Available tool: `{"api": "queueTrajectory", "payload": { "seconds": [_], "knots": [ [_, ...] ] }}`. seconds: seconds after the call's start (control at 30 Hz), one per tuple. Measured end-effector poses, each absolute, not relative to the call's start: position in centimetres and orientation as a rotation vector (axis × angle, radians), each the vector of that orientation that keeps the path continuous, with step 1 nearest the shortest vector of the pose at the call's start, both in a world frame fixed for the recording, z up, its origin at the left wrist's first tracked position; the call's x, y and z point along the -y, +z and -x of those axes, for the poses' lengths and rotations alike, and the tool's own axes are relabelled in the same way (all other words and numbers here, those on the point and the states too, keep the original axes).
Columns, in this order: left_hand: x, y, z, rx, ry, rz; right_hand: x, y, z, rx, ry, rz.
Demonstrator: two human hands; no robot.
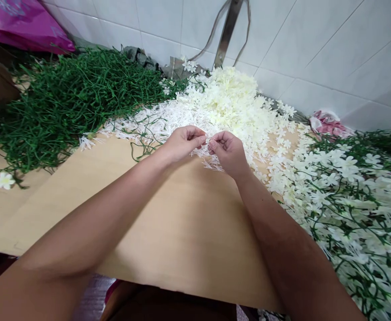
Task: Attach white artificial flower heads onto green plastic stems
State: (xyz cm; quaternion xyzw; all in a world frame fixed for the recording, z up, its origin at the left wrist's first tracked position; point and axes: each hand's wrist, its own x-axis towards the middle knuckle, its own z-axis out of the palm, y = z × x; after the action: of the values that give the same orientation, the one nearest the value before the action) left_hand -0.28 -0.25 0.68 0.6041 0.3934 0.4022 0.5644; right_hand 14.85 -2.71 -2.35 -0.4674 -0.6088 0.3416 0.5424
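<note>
Left hand (186, 141) and right hand (228, 152) both pinched, tips nearly meeting, apparently on a white piece (206, 137) too small to make out, held over the near edge of the strands (177, 117). Judged best: light thumb-and-forefinger grip, both hands level, steady pressure to avoid bending it, wrists clear of the petals (232, 96).

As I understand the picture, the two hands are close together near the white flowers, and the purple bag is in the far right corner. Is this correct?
Not quite: the head view shows the purple bag in the far left corner, not the right. The left hand and right hand are indeed close together near the white flowers.
</note>
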Motion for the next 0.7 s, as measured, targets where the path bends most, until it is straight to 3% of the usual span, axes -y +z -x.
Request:
{"api": "queueTrajectory", "payload": {
  "seconds": [0.33, 0.7],
  "knots": [
    [-0.4, -0.1, 0.1, -1.120, 0.948, -1.497, 3.9, -1.1, -14.1, 1.801, 0.301, 1.441],
    [-0.6, -0.6, 0.2, -1.175, 0.963, -1.608, 3.4, -2.0, -14.4, 1.887, -0.052, 1.375]
  ]
}}
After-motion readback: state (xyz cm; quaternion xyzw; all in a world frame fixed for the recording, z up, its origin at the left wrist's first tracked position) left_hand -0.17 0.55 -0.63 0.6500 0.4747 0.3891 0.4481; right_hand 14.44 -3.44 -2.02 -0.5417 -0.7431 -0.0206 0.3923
